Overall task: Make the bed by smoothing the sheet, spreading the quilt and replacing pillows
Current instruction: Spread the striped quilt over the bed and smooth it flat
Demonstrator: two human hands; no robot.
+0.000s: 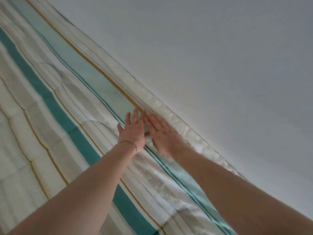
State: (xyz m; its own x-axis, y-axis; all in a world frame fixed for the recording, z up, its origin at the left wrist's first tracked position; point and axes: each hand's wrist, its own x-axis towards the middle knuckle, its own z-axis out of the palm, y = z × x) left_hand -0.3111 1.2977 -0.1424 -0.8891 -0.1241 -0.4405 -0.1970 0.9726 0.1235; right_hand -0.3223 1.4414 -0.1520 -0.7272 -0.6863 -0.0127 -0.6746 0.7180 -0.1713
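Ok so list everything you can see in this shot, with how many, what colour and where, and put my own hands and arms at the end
Quilt: one, cream and grey with teal, pale aqua and mustard stripes, spread over the left and lower part of the view, its far edge running along the wall.
Wall: one, plain pale grey, upper right.
Bracelet: one, thin, gold-coloured, on the left wrist.
Left hand: one, fingers straight, flat on the quilt near its far edge.
Right hand: one, fingers straight, pressed on the quilt edge beside the left hand, blurred.
Forearms: two, bare, reaching in from the bottom of the view.
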